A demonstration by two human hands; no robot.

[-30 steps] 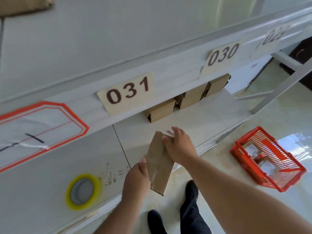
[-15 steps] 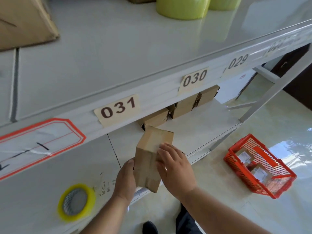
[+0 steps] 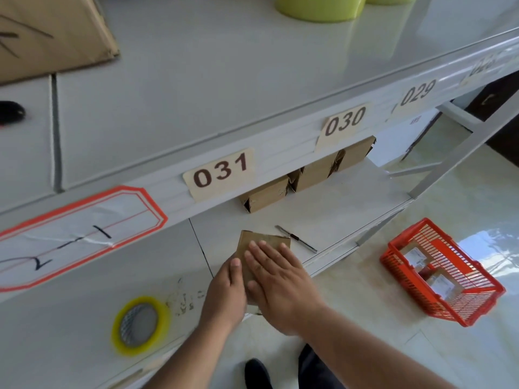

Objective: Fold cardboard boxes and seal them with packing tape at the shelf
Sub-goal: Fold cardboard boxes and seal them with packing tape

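Below labels "031" [image 3: 220, 173] and "030" [image 3: 345, 121], both hands press a cardboard box [image 3: 262, 244].

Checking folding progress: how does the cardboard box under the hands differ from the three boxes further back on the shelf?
The cardboard box lies near the shelf's front edge under both hands; the three boxes sit in a row further back, untouched. All are plain brown cardboard.
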